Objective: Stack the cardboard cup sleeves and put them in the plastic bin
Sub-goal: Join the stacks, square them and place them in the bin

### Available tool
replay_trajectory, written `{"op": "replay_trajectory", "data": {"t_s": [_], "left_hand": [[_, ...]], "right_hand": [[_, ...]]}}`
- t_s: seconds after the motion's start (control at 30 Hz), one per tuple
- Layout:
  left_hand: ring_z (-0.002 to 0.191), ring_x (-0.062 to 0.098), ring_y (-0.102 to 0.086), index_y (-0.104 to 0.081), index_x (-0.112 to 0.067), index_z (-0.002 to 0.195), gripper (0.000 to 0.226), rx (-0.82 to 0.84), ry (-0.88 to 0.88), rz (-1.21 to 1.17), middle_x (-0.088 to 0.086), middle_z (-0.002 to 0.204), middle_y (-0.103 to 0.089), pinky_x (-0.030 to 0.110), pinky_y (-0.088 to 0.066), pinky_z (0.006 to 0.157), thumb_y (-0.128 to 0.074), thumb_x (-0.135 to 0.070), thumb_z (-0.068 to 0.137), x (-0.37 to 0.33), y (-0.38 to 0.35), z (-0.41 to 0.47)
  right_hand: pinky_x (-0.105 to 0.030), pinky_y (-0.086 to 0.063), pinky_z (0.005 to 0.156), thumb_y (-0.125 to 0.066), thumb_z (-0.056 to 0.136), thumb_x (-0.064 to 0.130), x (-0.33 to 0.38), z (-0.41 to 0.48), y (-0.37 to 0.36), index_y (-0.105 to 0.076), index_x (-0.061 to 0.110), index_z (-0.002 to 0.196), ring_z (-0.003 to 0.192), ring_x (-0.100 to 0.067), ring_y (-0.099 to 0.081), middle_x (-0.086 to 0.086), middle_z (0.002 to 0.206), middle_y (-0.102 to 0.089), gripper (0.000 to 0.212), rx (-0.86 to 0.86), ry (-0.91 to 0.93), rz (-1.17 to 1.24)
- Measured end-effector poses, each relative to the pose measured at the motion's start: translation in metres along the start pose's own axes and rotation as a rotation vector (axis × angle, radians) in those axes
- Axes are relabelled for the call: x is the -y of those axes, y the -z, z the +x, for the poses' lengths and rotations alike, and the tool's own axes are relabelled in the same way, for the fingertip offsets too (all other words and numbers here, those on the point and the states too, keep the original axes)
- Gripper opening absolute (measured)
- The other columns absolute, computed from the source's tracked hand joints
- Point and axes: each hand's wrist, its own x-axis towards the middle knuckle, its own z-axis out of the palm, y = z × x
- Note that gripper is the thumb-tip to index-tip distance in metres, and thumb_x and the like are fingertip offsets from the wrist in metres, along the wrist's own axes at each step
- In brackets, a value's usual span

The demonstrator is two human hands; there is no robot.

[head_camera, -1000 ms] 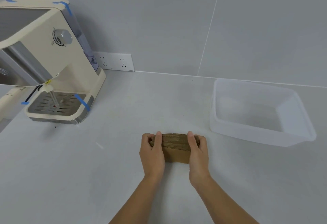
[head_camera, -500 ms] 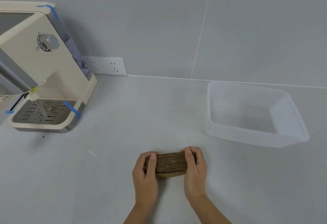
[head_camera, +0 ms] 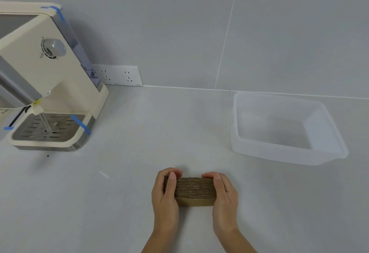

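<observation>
Lifted since earlier, sleeve stack [head_camera: 195, 190] gripped by both hands' fingers [head_camera: 172, 180] above grey counter [head_camera: 123, 172].

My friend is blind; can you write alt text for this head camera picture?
Two hands, left hand and right hand, squeeze a stack of cardboard cup sleeves on a grey counter. An empty plastic bin sits right, a coffee machine left.

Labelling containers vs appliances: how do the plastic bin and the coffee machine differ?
The plastic bin is translucent white and low; the coffee machine is opaque cream with metal trim and tall. The bin sits right, empty and untaped; the machine sits left with blue tape strips. Both rest on the counter near the wall.
</observation>
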Motion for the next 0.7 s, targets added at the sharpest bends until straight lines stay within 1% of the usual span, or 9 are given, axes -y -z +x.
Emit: {"op": "replay_trajectory", "data": {"t_s": [0.1, 0.17, 0.27, 0.37, 0.43, 0.5, 0.57, 0.63, 0.7], "left_hand": [[0.064, 0.001, -0.053, -0.057, -0.004, 0.073, 0.024, -0.018, 0.014, -0.035, -0.012, 0.062, -0.060, 0.008, -0.040, 0.059, -0.045, -0.007, 0.093, -0.008, -0.001, 0.000], [0.061, 0.001, -0.051, -0.054, -0.001, 0.072, 0.024, -0.017, 0.004, -0.034, -0.011, 0.060, -0.058, 0.009, -0.039, 0.057, -0.043, -0.007, 0.093, -0.010, -0.001, 0.000], [0.062, 0.003, -0.051, -0.053, -0.001, 0.073, 0.026, 0.026, 0.032, -0.024, -0.003, 0.066, -0.057, 0.010, -0.039, 0.057, -0.043, -0.012, 0.094, -0.002, 0.003, -0.002], [0.065, 0.003, -0.051, -0.053, -0.003, 0.078, 0.027, 0.103, 0.078, -0.027, 0.002, 0.073, -0.056, 0.009, -0.039, 0.059, -0.049, -0.026, 0.092, 0.002, 0.009, -0.002], [0.072, 0.003, -0.055, -0.054, -0.011, 0.086, 0.038, 0.238, 0.087, -0.020, -0.006, 0.077, -0.060, 0.010, -0.042, 0.066, -0.060, -0.047, 0.075, 0.005, 0.020, 0.000], [0.081, 0.000, -0.059, -0.050, -0.022, 0.098, 0.058, 0.408, 0.085, 0.087, -0.017, 0.085, -0.062, 0.013, -0.046, 0.072, -0.070, -0.056, 0.055, 0.005, 0.032, 0.001], [0.089, 0.000, -0.059, -0.042, -0.028, 0.106, 0.067, 0.525, 0.091, 0.226, -0.016, 0.098, -0.059, 0.018, -0.048, 0.078, -0.077, -0.044, 0.051, 0.004, 0.041, 0.003], [0.091, -0.001, -0.055, -0.036, -0.030, 0.107, 0.063, 0.586, 0.069, 0.317, -0.008, 0.107, -0.052, 0.018, -0.047, 0.079, -0.075, -0.028, 0.058, 0.002, 0.047, 0.006], [0.094, 0.003, -0.053, -0.032, -0.032, 0.107, 0.055, 0.623, 0.040, 0.370, -0.005, 0.112, -0.049, 0.020, -0.047, 0.080, -0.067, -0.020, 0.066, 0.002, 0.051, 0.009]], "right_hand": [[-0.007, -0.039, 0.054, -0.045, 0.092, 0.005, 0.008, 0.000, -0.002, -0.063, 0.010, 0.065, 0.058, 0.001, -0.054, 0.012, 0.057, -0.063, 0.032, -0.023, -0.015, 0.042], [-0.008, -0.039, 0.054, -0.048, 0.090, 0.008, 0.011, 0.000, -0.003, -0.063, 0.007, 0.067, 0.058, 0.000, -0.053, 0.012, 0.057, -0.062, 0.028, -0.002, 0.010, 0.038], [-0.009, -0.039, 0.054, -0.047, 0.083, 0.023, 0.002, -0.003, -0.001, -0.061, 0.004, 0.068, 0.059, -0.003, -0.052, 0.010, 0.057, -0.060, 0.028, 0.020, 0.000, 0.045], [-0.009, -0.038, 0.052, -0.045, 0.092, 0.014, 0.000, -0.002, -0.002, -0.058, -0.004, 0.070, 0.056, -0.003, -0.049, 0.002, 0.061, -0.056, 0.031, 0.015, -0.014, 0.025], [-0.009, -0.037, 0.051, -0.042, 0.094, 0.009, 0.000, -0.002, -0.002, -0.056, -0.005, 0.070, 0.055, -0.003, -0.047, -0.002, 0.063, -0.053, 0.031, 0.001, -0.037, 0.026], [-0.010, -0.036, 0.050, -0.042, 0.094, 0.012, 0.001, 0.000, -0.002, -0.055, -0.002, 0.068, 0.054, -0.002, -0.046, -0.001, 0.062, -0.052, 0.032, -0.008, -0.052, 0.014], [-0.011, -0.035, 0.049, -0.042, 0.094, 0.014, 0.001, 0.001, -0.003, -0.055, -0.002, 0.069, 0.054, -0.002, -0.045, -0.001, 0.062, -0.051, 0.033, -0.015, -0.066, 0.008], [-0.011, -0.034, 0.049, -0.042, 0.095, 0.014, -0.001, 0.001, -0.002, -0.053, -0.004, 0.070, 0.055, -0.004, -0.044, -0.002, 0.063, -0.050, 0.033, -0.014, -0.069, -0.008], [-0.013, -0.035, 0.051, -0.041, 0.095, 0.015, 0.000, 0.000, -0.001, -0.053, -0.005, 0.071, 0.058, -0.006, -0.044, -0.003, 0.064, -0.050, 0.033, -0.004, -0.069, -0.027]]}}
